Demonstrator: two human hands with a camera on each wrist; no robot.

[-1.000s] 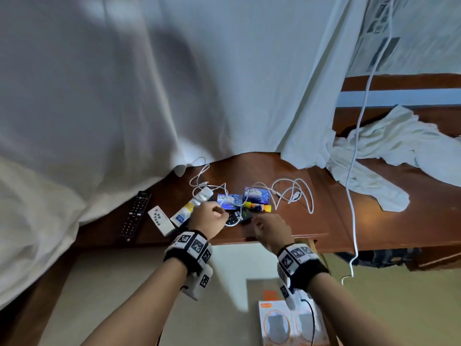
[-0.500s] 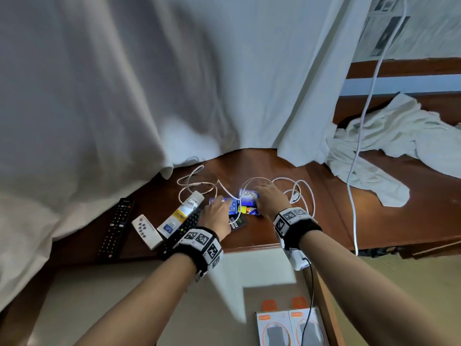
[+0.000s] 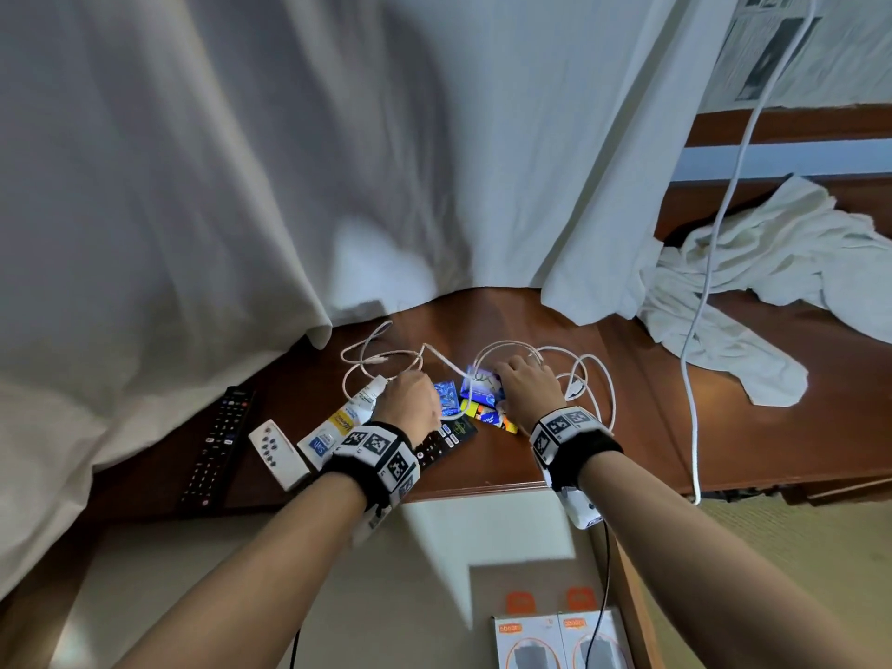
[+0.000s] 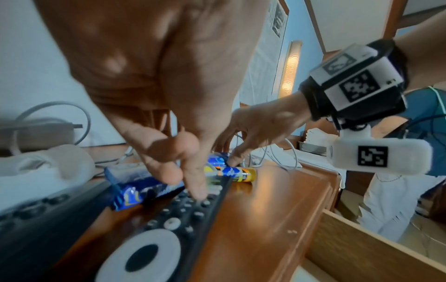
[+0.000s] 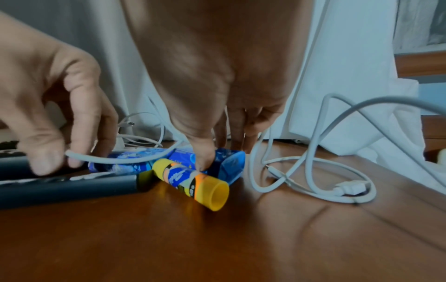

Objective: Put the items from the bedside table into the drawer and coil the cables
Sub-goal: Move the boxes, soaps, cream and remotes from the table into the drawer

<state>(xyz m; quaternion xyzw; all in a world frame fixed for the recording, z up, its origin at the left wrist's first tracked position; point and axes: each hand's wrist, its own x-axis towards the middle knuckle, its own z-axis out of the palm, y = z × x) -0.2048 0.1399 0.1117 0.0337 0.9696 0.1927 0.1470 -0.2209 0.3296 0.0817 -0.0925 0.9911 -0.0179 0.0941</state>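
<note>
On the bedside table [image 3: 637,427], the right hand [image 3: 528,386] pinches a blue packet [image 5: 231,166] between thumb and fingers, beside the glue stick [image 5: 193,181], while the left hand [image 3: 410,398] sets downturned fingertips on a second blue packet [image 4: 130,181] and the black remote [image 4: 193,215], grasp indeterminate.

Blue packets [image 3: 477,391], a yellow tube [image 5: 193,181] and tangled white cables [image 3: 591,379] litter the table [image 3: 482,468].

The reddish-brown wooden counter [image 5: 217,238] is varnished and glossy. In the right hand [image 3: 528,383], the blue printed packet [image 5: 230,164] has shiny film wrapping; beside its thumb, the yellow plastic glue stick [image 5: 190,179] looks smooth. By the left hand [image 3: 410,395], the white cable [image 5: 115,162] is matt, the black plastic remote [image 4: 193,215] dull.
</note>
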